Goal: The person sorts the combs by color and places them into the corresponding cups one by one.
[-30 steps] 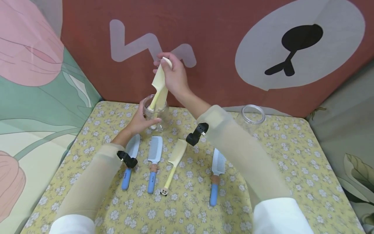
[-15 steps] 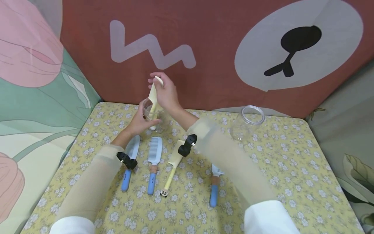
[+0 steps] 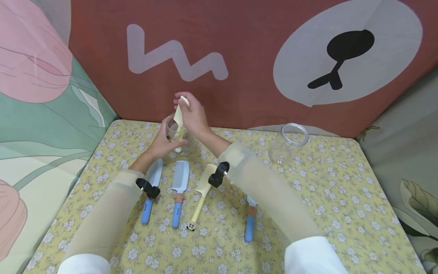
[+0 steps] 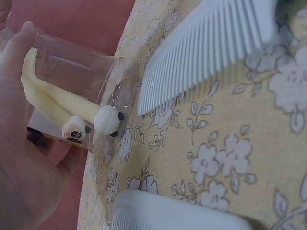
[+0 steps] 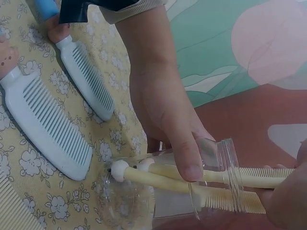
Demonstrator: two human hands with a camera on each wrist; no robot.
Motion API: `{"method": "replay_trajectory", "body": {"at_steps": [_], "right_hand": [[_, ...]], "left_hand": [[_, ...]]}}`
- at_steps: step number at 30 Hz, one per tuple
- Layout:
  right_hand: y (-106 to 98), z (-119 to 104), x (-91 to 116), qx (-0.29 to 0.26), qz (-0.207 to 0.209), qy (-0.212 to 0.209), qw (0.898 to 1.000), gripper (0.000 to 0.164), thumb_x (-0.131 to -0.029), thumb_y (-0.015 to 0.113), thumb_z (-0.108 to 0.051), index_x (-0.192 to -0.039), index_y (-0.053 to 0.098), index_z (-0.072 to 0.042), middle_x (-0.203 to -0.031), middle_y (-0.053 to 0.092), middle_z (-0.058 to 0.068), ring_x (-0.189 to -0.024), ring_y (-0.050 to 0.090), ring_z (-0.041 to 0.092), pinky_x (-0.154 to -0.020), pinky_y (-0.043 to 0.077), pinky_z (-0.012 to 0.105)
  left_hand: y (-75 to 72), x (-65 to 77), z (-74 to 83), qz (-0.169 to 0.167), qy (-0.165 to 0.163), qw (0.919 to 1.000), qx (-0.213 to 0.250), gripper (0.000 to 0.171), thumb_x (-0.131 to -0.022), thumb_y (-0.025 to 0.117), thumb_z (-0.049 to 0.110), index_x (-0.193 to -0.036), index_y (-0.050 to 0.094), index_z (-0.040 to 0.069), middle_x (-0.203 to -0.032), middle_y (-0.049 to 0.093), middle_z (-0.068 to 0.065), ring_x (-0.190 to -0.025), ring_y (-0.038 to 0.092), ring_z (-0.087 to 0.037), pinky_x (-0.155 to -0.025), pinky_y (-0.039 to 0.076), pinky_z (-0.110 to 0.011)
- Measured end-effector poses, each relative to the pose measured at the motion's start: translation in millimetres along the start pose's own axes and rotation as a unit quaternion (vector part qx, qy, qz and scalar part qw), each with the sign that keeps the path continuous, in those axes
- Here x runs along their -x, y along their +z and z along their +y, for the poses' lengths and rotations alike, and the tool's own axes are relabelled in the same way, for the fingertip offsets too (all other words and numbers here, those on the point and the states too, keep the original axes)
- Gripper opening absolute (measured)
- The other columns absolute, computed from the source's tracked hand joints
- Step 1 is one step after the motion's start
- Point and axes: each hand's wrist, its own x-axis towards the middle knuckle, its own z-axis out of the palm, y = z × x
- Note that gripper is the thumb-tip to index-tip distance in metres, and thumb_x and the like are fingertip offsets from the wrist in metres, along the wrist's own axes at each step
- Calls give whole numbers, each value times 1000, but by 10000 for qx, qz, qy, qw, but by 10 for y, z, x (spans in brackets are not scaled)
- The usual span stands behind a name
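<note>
My left hand (image 3: 161, 144) grips a clear jar (image 3: 188, 147) near the table's back edge, thumb and fingers around its wall. My right hand (image 3: 195, 117) is at the jar's mouth and pinches a pale yellow comb (image 3: 178, 115) by its toothed end, handle down inside the jar. The right wrist view reveals two yellow combs in there, one handle (image 5: 158, 179) crossing the other. Their white panda-head ends (image 4: 106, 120) point to the jar's bottom. Whether my right fingers touch both combs is hard to tell.
Two blue combs (image 3: 180, 177) (image 3: 146, 210) and a yellow comb (image 3: 201, 199) lie before the jar. Another blue comb (image 3: 250, 224) lies to the right, partly under my right forearm. A second clear jar (image 3: 282, 148) stands back right. A brown printed cloth (image 3: 253, 76) hangs behind the table.
My right hand has come down and slightly left, lowering the yellow comb deeper into the jar. The left hand keeps its grip on the jar in the same place.
</note>
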Motion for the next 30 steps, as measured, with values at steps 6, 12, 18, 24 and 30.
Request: {"method": "replay_trajectory", "body": {"at_steps": [6,12,18,24,30], "right_hand": [[15,4,10,324,-169,112,9993,26,-109,48,-13,-130,61,-5,-119,72,13,-108,70,22,-87,52,19],[49,20,44,716,-397,118,9966,29,-110,45,-18,-134,59,-9,-123,71,8,-114,67,17,-96,49,23],[95,30,121,927,-785,211,9924,31,-111,43,-21,-137,57,-11,-133,67,8,-125,60,17,-103,45,26],[46,12,154,1099,-902,390,9891,38,-109,50,-26,-145,51,-14,-143,59,5,-121,60,20,-95,47,31],[-72,-30,168,1198,-1008,287,9872,47,-106,58,-26,-150,47,-14,-145,55,5,-117,60,19,-89,51,29]], "left_hand": [[4,43,89,-9,32,9998,-174,99,-89,74,6,-160,6,4,-166,12,-20,-151,18,-37,-116,28,-59],[-16,33,79,15,12,9999,-168,100,-89,75,8,-160,4,5,-169,6,-17,-154,11,-36,-117,26,-58],[-17,46,85,42,-100,9998,-140,101,-88,74,6,-160,3,2,-168,-1,-20,-154,6,-38,-121,18,-57],[-5,53,103,-9,-203,9996,-183,102,-89,75,10,-161,2,5,-169,1,-20,-155,4,-35,-121,17,-59],[-11,47,109,-84,-256,9995,-170,103,-90,75,13,-161,1,7,-169,0,-17,-155,2,-33,-121,16,-58]]}}
